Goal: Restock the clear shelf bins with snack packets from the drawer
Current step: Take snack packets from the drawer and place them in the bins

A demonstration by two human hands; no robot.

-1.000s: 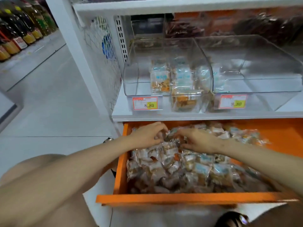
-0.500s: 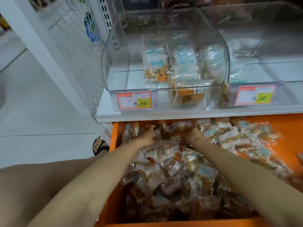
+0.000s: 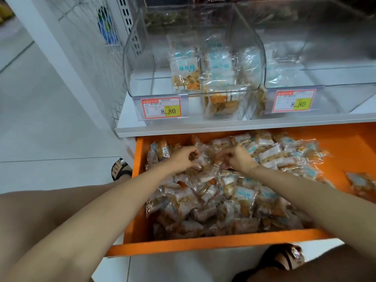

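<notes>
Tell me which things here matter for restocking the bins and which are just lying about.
Job: snack packets heaped in the orange drawer; left clear bin, holding a few packets; right clear bin; left hand and right hand, both gripping packets.
Just there: price tags; wire mesh panel; sandals.

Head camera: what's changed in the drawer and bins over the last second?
The view leaned closer. The left hand and right hand, still at the back of the drawer, curled tighter round snack packets. Nothing lifted; the clear bins hold the same few packets.
</notes>
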